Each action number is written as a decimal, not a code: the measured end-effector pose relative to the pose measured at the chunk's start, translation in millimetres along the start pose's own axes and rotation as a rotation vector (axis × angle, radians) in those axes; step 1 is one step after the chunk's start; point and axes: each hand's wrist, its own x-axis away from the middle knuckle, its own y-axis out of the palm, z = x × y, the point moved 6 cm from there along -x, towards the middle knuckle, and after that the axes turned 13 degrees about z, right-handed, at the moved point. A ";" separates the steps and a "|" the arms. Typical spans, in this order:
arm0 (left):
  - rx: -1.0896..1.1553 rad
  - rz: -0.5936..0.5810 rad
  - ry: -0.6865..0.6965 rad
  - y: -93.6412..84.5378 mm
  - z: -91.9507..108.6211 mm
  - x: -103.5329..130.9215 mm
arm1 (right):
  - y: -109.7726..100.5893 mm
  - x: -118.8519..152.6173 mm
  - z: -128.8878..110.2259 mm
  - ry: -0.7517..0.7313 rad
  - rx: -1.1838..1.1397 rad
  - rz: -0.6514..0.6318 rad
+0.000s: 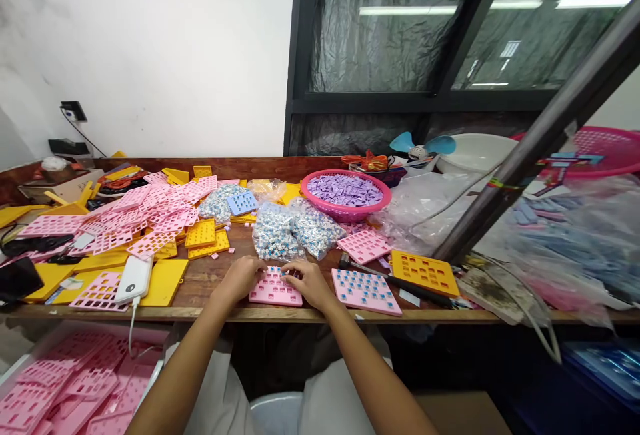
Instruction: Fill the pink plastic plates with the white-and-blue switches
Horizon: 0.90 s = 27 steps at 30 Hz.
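Observation:
Directly in front of me a pink plate with square recesses [275, 293] lies flat near the table's front edge. A few small blue pieces show along its far side. My left hand [245, 278] rests over the plate's far left corner with fingers curled together; their tips are partly hidden. At the far right corner my right hand [307, 281] pinches thumb and forefinger close to a blue piece, but what lies between them is too small to tell. Just beyond are clear bags of small blue and white pieces [277, 231]. Right of my hands lies another pink plate [370, 298], dotted with blue pieces.
A pink basket [345, 213] of purple pieces stands behind the bags. Pink perforated sheets [145, 211] and yellow plates [165, 281] pile up leftward, beside a white power bank [134, 279]. On the right are a black-handled hammer [400, 281], a yellow plate [424, 271] and a slanted metal post [520, 148].

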 end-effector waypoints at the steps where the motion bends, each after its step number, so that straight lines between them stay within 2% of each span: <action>1: 0.001 0.000 -0.005 -0.9 -0.4 0.0 | 1.3 1.4 2.7 0.002 -0.006 0.016; 4: 0.007 -0.009 -0.005 -2.0 -1.0 0.4 | 3.8 4.6 7.3 -0.036 0.009 0.048; 9: 0.019 0.006 -0.008 0.9 -1.4 3.5 | 6.9 6.4 3.0 -0.179 0.119 0.069; 16: 0.032 0.109 -0.126 6.1 -11.1 15.9 | 9.2 4.6 1.6 -0.145 0.279 0.056; 22: 0.048 0.097 -0.161 7.0 -12.5 12.4 | 9.8 3.0 4.5 -0.106 0.377 0.020; 27: 0.101 0.111 -0.206 1.3 -27.0 0.8 | 13.6 8.9 -12.2 -0.213 0.528 -0.057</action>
